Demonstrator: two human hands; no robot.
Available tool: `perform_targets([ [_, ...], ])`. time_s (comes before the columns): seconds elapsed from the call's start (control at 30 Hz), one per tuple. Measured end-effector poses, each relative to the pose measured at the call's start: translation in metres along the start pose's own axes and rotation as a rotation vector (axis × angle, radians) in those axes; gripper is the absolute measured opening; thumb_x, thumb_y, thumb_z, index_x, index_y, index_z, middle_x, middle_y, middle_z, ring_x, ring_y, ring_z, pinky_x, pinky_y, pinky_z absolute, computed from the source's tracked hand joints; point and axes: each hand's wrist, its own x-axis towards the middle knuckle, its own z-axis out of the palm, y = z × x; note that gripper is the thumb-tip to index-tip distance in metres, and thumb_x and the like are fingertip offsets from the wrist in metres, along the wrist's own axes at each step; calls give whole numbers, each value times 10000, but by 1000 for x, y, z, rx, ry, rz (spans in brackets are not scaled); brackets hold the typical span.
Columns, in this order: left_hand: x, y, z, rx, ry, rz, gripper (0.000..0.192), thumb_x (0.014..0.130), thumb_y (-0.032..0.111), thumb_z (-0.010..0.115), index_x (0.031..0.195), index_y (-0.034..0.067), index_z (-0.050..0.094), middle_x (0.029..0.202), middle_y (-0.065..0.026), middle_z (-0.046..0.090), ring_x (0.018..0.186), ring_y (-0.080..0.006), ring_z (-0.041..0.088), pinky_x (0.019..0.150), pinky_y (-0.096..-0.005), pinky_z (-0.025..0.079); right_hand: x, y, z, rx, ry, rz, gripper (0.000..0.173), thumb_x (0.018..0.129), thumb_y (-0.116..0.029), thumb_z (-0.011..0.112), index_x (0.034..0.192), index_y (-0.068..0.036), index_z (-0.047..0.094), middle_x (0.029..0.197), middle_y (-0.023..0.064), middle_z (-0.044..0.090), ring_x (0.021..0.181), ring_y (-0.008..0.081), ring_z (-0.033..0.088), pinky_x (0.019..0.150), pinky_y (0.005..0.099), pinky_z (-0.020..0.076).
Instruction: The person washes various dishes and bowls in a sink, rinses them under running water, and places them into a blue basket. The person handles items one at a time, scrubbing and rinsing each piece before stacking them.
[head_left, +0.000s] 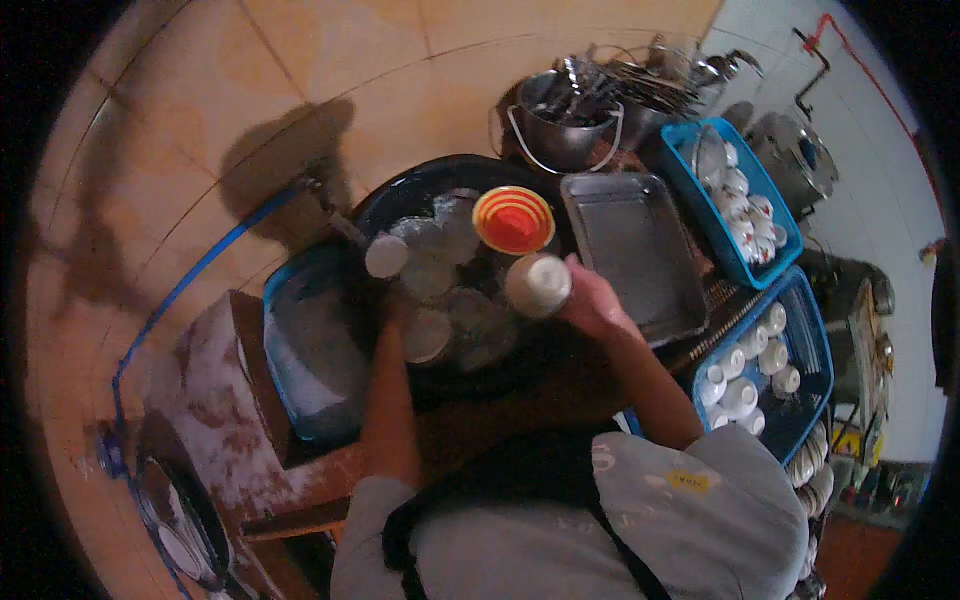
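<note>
In front of me stands a round black basin (409, 171) of water with several pale bowls in it, partly under the surface. My right hand (596, 296) grips a pale ceramic cup or small bowl (541, 283), its base turned up towards me, over the basin's right side. My left hand (397, 296) reaches into the dark left side of the basin. Its fingers are too dim to make out. Close to it are a round pale cup (387, 256) and a pale bowl (426, 334). A red bowl with yellow stripes (514, 219) sits at the back right of the basin.
A rectangular metal tray (630, 251) is right of the basin. Behind stands a metal pail of utensils (559, 135). Blue baskets (772, 274) (814, 375) at right hold white cups. At left are a blue-rimmed tub (322, 352) and a blue hose (199, 266).
</note>
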Motion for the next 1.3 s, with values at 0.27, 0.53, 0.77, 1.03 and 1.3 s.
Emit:
perform_targets([
  [0.27,41,-46,22,-169,-148,13,624,766,346,691,1295,69,507,1288,-211,538,1162,-353,531,982,-426,426,-150,-87,-102,-55,412,-629,487,914,-331,580,1298,-42,498,1236,106,588,1168,257,543,1041,424,396],
  [0.53,59,-109,37,-109,-258,-85,447,870,316,603,1231,52,589,1125,-204,639,1047,-325,595,898,-441,461,-324,-102,-285,-140,1049,-1182,497,830,-212,669,1265,-45,497,1243,182,527,1160,346,528,970,502,435],
  [0.77,13,-28,14,138,49,217,362,812,286,628,1023,-6,654,1092,-223,640,962,-420,601,848,-493,468,-441,-83,-427,-241,2310,-545,589,728,-391,740,1062,83,638,1107,189,625,944,304,634,830,397,517],
  [1.03,-11,39,-36,91,-50,127,372,785,353,652,985,41,678,1077,-196,638,941,-377,613,818,-484,485,-431,-93,-414,-1338,2259,596,499,805,-403,615,1213,-116,598,1241,144,561,1051,425,575,825,584,463],
  [1.3,-7,7,7,167,-379,139,476,840,421,589,1145,59,634,1210,-213,594,1099,-357,584,891,-455,475,-170,-115,-81,-1413,887,-941,235,825,-24,592,1056,-24,637,1000,111,661,952,230,627,862,354,475],
])
